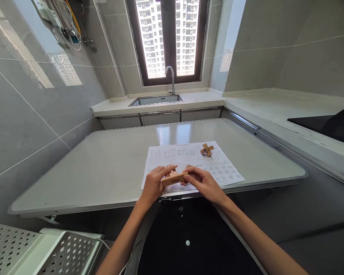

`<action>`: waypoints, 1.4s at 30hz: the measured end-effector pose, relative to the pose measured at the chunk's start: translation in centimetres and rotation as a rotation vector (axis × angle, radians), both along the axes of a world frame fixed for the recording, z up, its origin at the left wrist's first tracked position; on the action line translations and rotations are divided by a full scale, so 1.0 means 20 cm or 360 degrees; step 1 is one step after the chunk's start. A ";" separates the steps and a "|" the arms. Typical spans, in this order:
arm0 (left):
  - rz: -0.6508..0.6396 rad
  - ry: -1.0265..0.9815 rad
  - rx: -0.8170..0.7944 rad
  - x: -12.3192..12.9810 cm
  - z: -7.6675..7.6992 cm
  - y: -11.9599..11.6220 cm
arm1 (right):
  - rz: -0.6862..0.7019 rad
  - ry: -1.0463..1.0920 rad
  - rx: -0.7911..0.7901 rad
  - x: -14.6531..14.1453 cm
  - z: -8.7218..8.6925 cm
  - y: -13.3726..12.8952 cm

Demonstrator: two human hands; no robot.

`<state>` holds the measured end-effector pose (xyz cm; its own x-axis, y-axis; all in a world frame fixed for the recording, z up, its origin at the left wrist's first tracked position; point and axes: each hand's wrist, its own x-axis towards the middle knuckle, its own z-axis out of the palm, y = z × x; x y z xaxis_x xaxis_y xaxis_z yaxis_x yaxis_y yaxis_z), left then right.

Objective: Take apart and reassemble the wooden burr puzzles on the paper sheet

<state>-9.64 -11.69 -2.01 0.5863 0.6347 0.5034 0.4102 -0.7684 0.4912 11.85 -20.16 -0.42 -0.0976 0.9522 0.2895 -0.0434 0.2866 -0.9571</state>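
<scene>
Between my two hands, at the near edge of the table, is a light wooden bar point(174, 179) with a dark oval mark on its side. My left hand point(154, 181) has its fingers round the bar's left end and over smaller wooden pieces behind it. At the right end, my right hand point(202, 181) pinches the bar between thumb and fingers. How the pieces join is hidden by my fingers. Under the hands lies a printed paper sheet point(218, 168) with rows of small diagrams. A cross-shaped wooden piece point(207, 149) sits on the sheet's far right part.
The pale table point(103, 164) stretches to both sides. Beyond it are a counter with a sink point(157, 100) and a faucet point(172, 78) below a window. White perforated panels point(65, 252) stand low at the left. A black item point(329, 124) lies on the right counter.
</scene>
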 end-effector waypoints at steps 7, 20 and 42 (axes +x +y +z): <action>0.0121 0.0036 0.0227 0.00 0.00 -0.02 | 0.0030 -0.0001 -0.0046 0.00 0.05 -0.04; 0.0181 0.0137 0.0560 0.01 0.02 -0.09 | -0.0241 -0.0083 0.0014 -0.06 0.08 -0.22; -0.0062 0.0375 0.0588 0.16 0.13 0.07 | -0.0081 -0.0019 0.0093 0.03 0.13 -0.22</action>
